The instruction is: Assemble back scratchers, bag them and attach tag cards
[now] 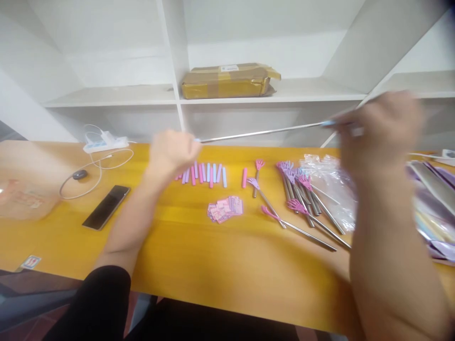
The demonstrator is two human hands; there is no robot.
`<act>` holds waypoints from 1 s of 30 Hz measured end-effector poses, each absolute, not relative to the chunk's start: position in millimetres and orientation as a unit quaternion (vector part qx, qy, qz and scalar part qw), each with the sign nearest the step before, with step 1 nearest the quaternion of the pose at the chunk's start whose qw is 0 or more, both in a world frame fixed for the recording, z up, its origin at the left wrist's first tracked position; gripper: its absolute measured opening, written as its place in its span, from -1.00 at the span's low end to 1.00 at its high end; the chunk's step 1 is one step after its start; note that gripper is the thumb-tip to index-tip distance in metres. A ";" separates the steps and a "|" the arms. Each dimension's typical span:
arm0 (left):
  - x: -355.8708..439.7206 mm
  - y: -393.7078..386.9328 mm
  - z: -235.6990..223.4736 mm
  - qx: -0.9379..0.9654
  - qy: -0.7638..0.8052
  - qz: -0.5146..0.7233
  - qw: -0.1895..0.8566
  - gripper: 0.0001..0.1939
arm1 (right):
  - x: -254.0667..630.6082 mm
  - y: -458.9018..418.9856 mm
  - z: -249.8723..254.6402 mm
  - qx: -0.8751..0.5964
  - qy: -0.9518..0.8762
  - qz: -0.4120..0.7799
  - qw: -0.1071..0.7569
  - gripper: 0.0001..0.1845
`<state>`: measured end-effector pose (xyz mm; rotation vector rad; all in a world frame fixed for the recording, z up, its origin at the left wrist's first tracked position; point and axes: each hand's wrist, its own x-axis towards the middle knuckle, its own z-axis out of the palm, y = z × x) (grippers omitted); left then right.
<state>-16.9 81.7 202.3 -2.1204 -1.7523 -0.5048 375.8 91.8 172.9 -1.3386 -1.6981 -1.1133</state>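
Between my two raised hands stretches a thin metal rod [263, 132] with light-blue parts at both ends, looking like a drawn-out telescopic back scratcher. My left hand [173, 150] is closed in a fist around its left end. The other end is in my closed right hand [386, 130], which is blurred and higher up. Both gripped ends are mostly hidden by the fingers. On the table below lie several back scratchers with pink, purple and blue claw heads, among them a pink one [305, 234]. A row of pastel tubes [211, 176] and a pile of small printed cards [225, 208] lie nearer the middle.
Clear plastic bags [330, 184] lie beside the scratchers, with more wrapped items [435, 213] at the right edge. A phone [106, 207], a cable and a power strip [106, 143] are on the left. A cardboard box [227, 83] sits on the white shelf behind.
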 end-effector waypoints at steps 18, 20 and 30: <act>39.7 91.7 152.6 -0.808 -0.582 -0.089 0.027 -0.55 | 278.6 98.4 126.7 -0.361 -0.841 -0.271 0.300 -0.70; 40.3 92.1 155.2 -0.806 -0.585 -0.088 0.022 -0.59 | 283.5 98.3 131.2 -0.369 -0.856 -0.223 0.285 -0.76; 0.6 103.3 187.5 -0.762 -0.625 -0.165 0.039 -0.60 | 430.0 90.6 188.4 -0.762 -0.616 0.076 0.183 -0.75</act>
